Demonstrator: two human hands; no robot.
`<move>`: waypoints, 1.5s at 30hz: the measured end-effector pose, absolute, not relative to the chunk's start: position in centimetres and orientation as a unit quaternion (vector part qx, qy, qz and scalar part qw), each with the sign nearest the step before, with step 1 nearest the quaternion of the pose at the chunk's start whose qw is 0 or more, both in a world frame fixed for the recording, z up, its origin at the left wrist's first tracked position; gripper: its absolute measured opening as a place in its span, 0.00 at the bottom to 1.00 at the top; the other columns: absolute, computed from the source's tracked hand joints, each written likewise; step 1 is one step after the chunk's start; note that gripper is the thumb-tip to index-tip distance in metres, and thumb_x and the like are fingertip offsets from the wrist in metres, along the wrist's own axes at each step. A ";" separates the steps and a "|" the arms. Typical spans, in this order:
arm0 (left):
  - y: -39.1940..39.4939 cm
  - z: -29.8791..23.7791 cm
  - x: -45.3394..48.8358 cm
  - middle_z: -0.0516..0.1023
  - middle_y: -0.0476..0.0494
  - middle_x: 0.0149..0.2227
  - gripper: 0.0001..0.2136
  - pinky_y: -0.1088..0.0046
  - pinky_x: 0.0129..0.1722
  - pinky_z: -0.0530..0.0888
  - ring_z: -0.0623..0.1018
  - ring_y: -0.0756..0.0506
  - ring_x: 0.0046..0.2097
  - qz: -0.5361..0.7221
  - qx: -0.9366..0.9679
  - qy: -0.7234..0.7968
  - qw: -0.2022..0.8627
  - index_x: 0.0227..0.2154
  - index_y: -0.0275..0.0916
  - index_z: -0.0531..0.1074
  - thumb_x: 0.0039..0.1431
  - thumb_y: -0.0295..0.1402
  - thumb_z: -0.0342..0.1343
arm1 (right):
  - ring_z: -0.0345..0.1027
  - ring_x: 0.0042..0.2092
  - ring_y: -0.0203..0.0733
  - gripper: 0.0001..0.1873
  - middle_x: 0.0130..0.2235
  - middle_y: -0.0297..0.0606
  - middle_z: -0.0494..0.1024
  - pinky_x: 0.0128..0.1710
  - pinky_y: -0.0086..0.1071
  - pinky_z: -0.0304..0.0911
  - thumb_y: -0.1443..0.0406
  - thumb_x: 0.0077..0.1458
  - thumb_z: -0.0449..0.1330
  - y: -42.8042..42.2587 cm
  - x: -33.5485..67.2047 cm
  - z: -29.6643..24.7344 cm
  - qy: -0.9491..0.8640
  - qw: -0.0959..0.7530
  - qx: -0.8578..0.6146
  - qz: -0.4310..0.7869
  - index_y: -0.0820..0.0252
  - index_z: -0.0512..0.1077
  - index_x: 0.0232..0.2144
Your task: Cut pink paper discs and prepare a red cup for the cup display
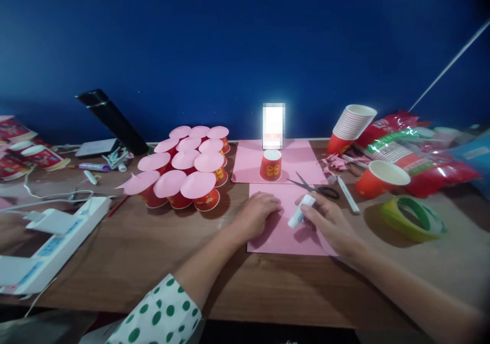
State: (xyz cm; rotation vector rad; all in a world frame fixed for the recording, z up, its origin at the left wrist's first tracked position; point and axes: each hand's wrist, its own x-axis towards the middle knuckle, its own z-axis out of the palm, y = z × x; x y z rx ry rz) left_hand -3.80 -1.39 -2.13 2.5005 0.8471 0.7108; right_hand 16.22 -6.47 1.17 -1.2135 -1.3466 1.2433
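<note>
My right hand (pixel 333 224) is closed around a white glue stick (pixel 301 211), held tilted above a sheet of pink paper (pixel 268 242). On the left part of that sheet rests my left hand (pixel 258 214), its fingers laid on the paper and holding nothing. Just beyond the hands, an upside-down red paper cup (pixel 270 165) with gold print stands on a second pink sheet (pixel 245 163). Scissors (pixel 312 186) lie with blades apart, just past my right hand.
To the left stand several upturned red cups topped with pink paper discs (pixel 198 185). A white power strip (pixel 72 242) lies nearer. At right are stacked cups (pixel 350 124), a lone cup (pixel 383 178), green tape (pixel 413 219) and a white pen (pixel 348 195). A bright phone (pixel 273 124) stands behind.
</note>
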 end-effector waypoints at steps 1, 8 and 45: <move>-1.4 -2.2 -3.8 0.81 0.39 0.44 0.11 0.62 0.51 0.68 0.76 0.41 0.48 0.252 0.896 0.304 0.204 0.37 0.39 0.78 0.58 0.22 0.51 | 0.57 0.21 0.29 0.19 0.21 0.26 0.66 0.16 0.22 0.60 0.50 0.53 0.63 -6.5 16.1 0.9 -0.524 0.471 -0.494 0.509 0.60 0.71 0.34; -1.6 -2.2 -3.6 0.80 0.39 0.42 0.16 0.61 0.50 0.67 0.75 0.41 0.47 0.217 0.899 0.327 0.197 0.38 0.38 0.77 0.51 0.17 0.51 | 0.52 0.17 0.27 0.21 0.18 0.24 0.63 0.11 0.18 0.49 0.48 0.50 0.65 -6.1 15.9 -1.6 -0.440 0.537 -0.501 0.517 0.59 0.70 0.36; -2.1 -1.3 -3.7 0.79 0.43 0.43 0.09 0.65 0.51 0.66 0.74 0.43 0.48 0.202 0.901 0.342 0.175 0.33 0.38 0.75 0.54 0.21 0.52 | 0.51 0.18 0.27 0.33 0.17 0.25 0.62 0.13 0.19 0.46 0.39 0.39 0.67 -5.9 15.8 -0.7 -0.402 0.504 -0.549 0.532 0.60 0.71 0.35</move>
